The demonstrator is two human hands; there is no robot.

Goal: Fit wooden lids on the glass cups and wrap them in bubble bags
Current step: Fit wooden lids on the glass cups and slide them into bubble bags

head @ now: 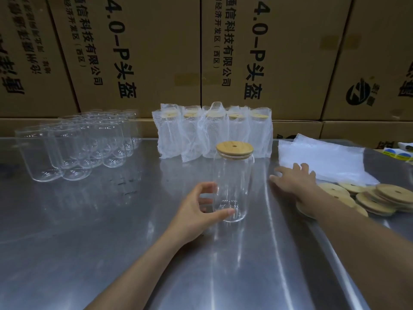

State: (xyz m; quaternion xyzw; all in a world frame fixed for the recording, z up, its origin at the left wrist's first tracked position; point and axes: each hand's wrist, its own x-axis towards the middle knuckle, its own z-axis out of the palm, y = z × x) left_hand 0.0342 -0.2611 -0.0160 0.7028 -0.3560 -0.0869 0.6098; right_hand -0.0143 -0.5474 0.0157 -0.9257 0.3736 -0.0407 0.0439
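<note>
Head view shows the left hand [196, 211] curled around the lower part of a tall clear glass cup [233, 186], thumb across the near side at its base and fingers wrapping the far left side, so the hand holds the cup. The cup stands upright on the shiny stainless steel table [111, 231], long axis vertical, mouth pointing up, near the middle of the tabletop. A round light wooden lid with a small hole [234, 148] sits flat on the cup's mouth.

The right hand [292, 182] is to the right of the cup and apart from it, fingers spread and fairly straight, gripping nothing; its fingertips reach toward the near edge of a flat stack of white bubble bags [324, 162]. Whether they touch the bags cannot be told. The forearm passes over a loose pile of round wooden lids [380, 198] lying flat at the right side of the table.

Behind the cup, a row of lidded glass cups already wrapped in white bubble bags [214, 133] stands upright along the back edge. At the far left, a cluster of bare clear glass cups [76, 144] stands upright with open mouths. Brown cardboard cartons with black printed characters [138, 52] fill the background, and a few blue and yellow stickers [400, 153] lie at the far right
</note>
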